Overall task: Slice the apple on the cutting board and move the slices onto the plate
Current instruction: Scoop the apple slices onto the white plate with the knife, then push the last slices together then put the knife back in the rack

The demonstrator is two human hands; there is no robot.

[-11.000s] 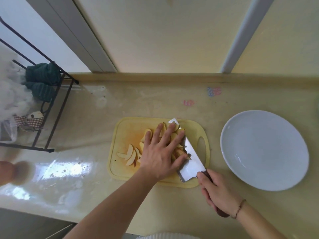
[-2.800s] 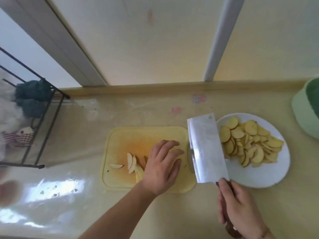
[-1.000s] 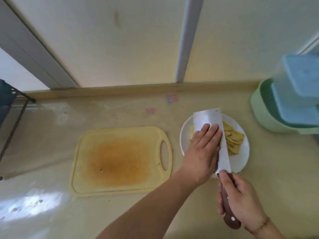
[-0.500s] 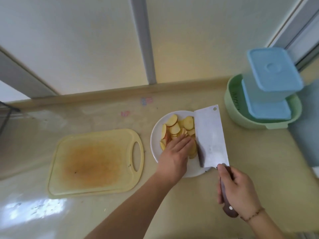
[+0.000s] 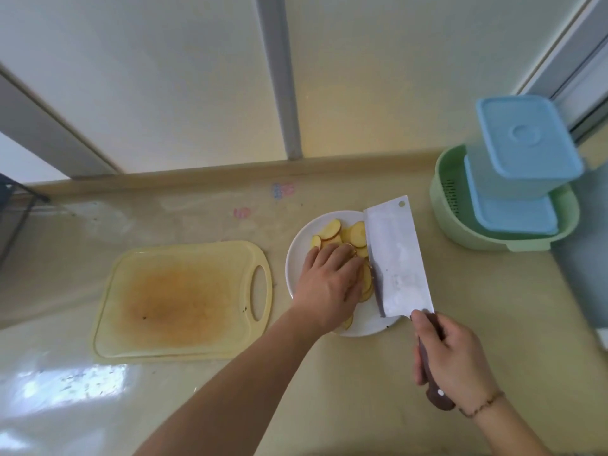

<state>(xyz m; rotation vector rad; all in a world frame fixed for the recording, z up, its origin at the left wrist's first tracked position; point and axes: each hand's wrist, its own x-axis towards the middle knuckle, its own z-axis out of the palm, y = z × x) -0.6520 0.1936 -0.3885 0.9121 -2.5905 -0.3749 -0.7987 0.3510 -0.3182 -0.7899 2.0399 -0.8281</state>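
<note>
The yellow cutting board [image 5: 184, 301] lies on the counter [image 5: 493, 324] left of the plate, bare of fruit, with a brown-orange stain over its middle and a slot handle at its right end. Just right of it sits the round white plate [image 5: 294, 258], which holds the apple slices [image 5: 345, 233]: thin, pale-yellow rounds and half-rounds, some edged with red skin, piled loosely and overlapping. The cleaver [image 5: 396, 258] is held flat above the plate's right part, its broad blade covering that side of the pile. The left hand [image 5: 330, 284] lies palm down on the slices with its fingers nearly straight, hiding the middle of the pile. The right hand [image 5: 450, 357] is wrapped round the cleaver's dark handle, hiding most of it. At the far right, 2 blue lidded boxes [image 5: 523, 166] stand stacked in a green basket [image 5: 460, 232]. A dark rack [image 5: 13, 218] is cut off at the left edge.
</note>
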